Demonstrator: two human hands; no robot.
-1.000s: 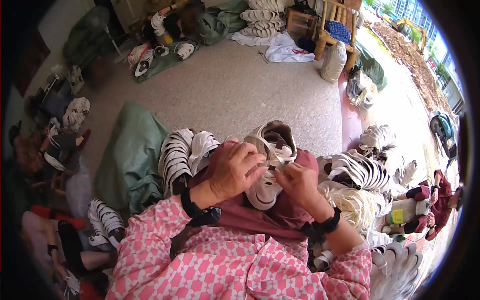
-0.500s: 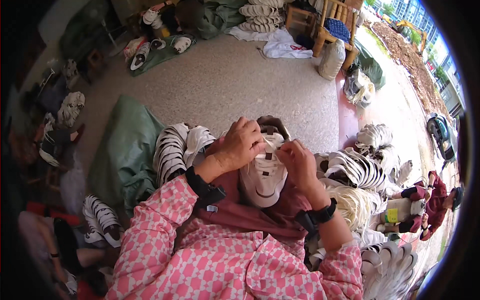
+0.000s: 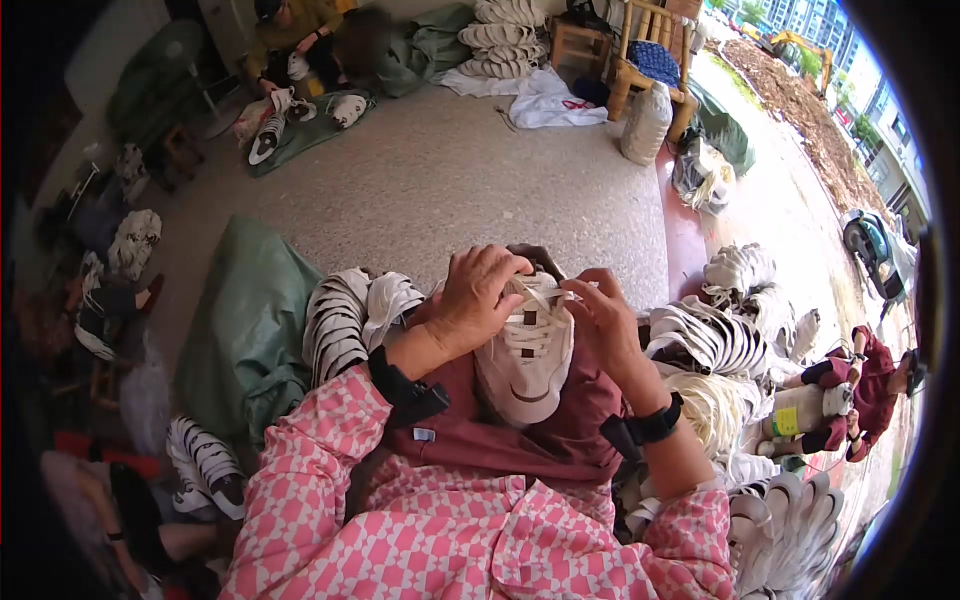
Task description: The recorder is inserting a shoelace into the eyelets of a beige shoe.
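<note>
across maroon trousers [image 3: 585, 440], a cream lace-up sneaker [image 3: 522, 375] rests toe toward the body, likely light, soft-sided, firm-soled, best steadied by its sides; left hand [image 3: 472, 303] and right hand [image 3: 610, 322] curl beside its laces [image 3: 531, 335], grip impossible to tell.

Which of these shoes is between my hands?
The laced shoe over your maroon trousers, its toe toward you. Your left hand and right hand flank it; the stacked shoes sit outside, to the left.
</note>
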